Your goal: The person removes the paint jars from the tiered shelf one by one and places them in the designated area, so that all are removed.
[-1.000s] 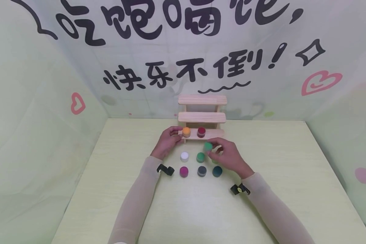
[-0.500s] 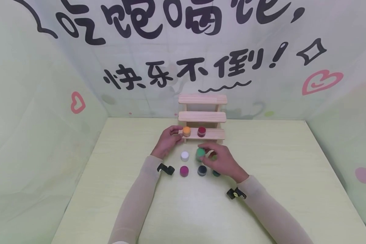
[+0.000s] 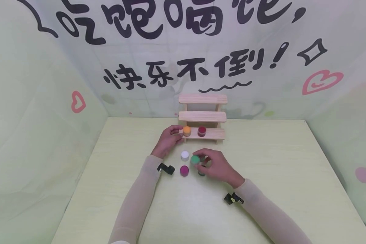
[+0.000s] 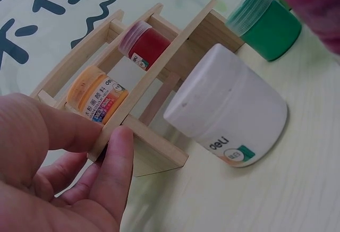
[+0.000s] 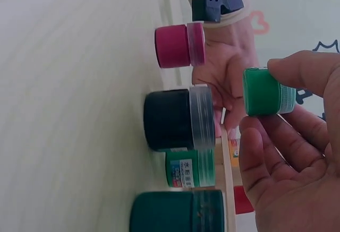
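Compared with one second ago, the right hand (image 3: 217, 166) has moved away from the wooden shelf (image 3: 202, 117), toward the person and a little to the left. Then it held the green jar (image 3: 195, 159) just below the lowest step of the shelf, at the right side. Now the jar is lifted in front of the shelf, just beside the white jar (image 3: 184, 156) and above the black jar (image 3: 201, 171). The hand now covers most of the black jar and hides the dark green jar (image 5: 178, 211) in the head view. The left hand (image 3: 167, 140) has stayed at the left end of the lowest step.

The right hand pinches the green jar (image 5: 268, 92). In the right wrist view the thumb tip touches the lid end and one fingertip (image 5: 251, 136) is under the jar body, so the jar sits between them, clear of the table (image 3: 262, 162). The other fingers are loosely curved below it.

The left hand (image 4: 58, 168) grips the end of the lowest step, with thumb on top and fingers (image 4: 118, 160) at the front edge. On this step stand the orange jar (image 3: 186, 131) next to the hand and the red jar (image 3: 202, 131) further right. The magenta jar (image 3: 184, 170) stands on the table in front of the shelf, behind the white jar.
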`<state>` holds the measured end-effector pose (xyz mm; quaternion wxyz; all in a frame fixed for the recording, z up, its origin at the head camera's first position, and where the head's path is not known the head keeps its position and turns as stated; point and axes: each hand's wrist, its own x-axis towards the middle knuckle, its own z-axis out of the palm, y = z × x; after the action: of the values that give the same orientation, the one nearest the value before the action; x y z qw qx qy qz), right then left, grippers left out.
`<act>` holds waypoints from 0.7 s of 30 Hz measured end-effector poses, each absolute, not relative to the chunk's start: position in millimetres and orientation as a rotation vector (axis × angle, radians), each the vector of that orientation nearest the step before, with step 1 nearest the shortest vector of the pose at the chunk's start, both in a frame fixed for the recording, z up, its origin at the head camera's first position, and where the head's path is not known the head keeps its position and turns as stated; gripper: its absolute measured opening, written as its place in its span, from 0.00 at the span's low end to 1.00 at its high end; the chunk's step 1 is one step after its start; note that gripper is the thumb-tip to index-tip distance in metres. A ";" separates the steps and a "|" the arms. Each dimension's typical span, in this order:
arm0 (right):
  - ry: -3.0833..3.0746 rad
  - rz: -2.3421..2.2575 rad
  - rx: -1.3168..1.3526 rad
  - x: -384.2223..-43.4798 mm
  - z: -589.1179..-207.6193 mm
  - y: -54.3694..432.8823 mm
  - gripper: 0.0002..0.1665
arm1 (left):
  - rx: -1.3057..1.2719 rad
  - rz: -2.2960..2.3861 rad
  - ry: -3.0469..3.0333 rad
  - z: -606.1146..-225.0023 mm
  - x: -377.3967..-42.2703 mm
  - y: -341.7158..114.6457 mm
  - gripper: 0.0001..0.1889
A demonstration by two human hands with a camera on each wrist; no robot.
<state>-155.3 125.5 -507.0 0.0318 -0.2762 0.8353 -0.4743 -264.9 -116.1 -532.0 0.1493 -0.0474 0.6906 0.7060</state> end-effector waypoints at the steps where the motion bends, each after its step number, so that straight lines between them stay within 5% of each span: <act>1: 2.565 -1.455 -0.848 -153.9 -506.5 124.5 0.24 | -0.136 2.029 1.984 -531.9 -265.0 -116.2 0.18; 21: 2.483 -1.373 -0.861 -130.8 -511.4 111.9 0.24 | -0.129 2.040 1.994 -532.7 -264.5 -114.5 0.19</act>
<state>-130.8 111.9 -511.4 0.0881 -0.2894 0.8340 -0.4614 -264.5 -114.5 -532.7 0.1424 -0.0447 0.6911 0.7072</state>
